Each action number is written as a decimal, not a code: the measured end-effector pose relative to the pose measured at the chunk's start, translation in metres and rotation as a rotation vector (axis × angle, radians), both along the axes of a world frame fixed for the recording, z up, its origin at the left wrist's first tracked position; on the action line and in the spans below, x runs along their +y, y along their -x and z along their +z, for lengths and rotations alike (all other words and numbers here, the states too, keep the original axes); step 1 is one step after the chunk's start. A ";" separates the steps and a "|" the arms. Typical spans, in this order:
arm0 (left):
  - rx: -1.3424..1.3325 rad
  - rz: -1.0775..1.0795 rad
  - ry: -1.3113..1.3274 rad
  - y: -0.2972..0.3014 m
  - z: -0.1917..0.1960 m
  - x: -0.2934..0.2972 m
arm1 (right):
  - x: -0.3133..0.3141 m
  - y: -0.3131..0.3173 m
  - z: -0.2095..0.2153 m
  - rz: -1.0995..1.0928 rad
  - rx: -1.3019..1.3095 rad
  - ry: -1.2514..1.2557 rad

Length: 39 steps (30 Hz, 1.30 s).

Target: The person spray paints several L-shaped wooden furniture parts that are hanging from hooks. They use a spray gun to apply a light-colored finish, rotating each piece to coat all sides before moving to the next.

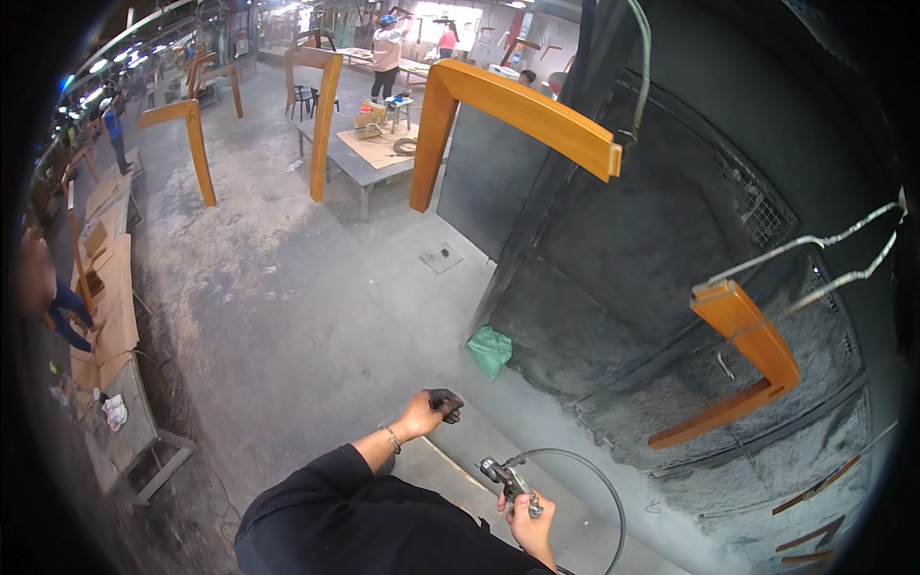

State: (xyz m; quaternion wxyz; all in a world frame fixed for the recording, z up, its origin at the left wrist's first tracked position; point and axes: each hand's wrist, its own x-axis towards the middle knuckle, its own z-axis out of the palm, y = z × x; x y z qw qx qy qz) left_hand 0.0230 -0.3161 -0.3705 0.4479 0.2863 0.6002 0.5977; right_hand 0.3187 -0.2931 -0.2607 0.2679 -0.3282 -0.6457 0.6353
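The spray gun (515, 486) is sitting in the right hand (533, 527), low in the view, its fingers wrapping the handle. The hose (611, 479) is looping out from the gun to the right and back toward the lower edge. Beside it, the left hand (433, 412) is curling its darkened fingers inward; whether they are pinching anything, I cannot tell. Further right, a wooden frame (767, 356) is hanging from a wire hook (843, 240), well apart from the gun, and a larger frame (522, 105) is hanging ahead. A green bag (491, 352) is lying at the foot of the dark booth wall (613, 249). Beyond, a bench (372, 175) is standing near a co-worker (387, 56). The loose loop could be snagging the nearer frame if the gun swings wide, and a knock could be tipping that frame off its thin hook.
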 end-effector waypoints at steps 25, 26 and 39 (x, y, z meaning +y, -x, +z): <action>0.140 -0.082 0.130 0.188 -0.007 -0.026 | -0.044 0.180 0.014 0.010 -0.063 -0.072; 0.186 -0.103 0.108 0.185 -0.010 -0.026 | -0.043 0.181 0.014 0.015 -0.077 -0.083; -0.038 -0.096 0.178 0.188 -0.014 -0.023 | -0.049 0.198 0.005 -0.028 -0.037 -0.094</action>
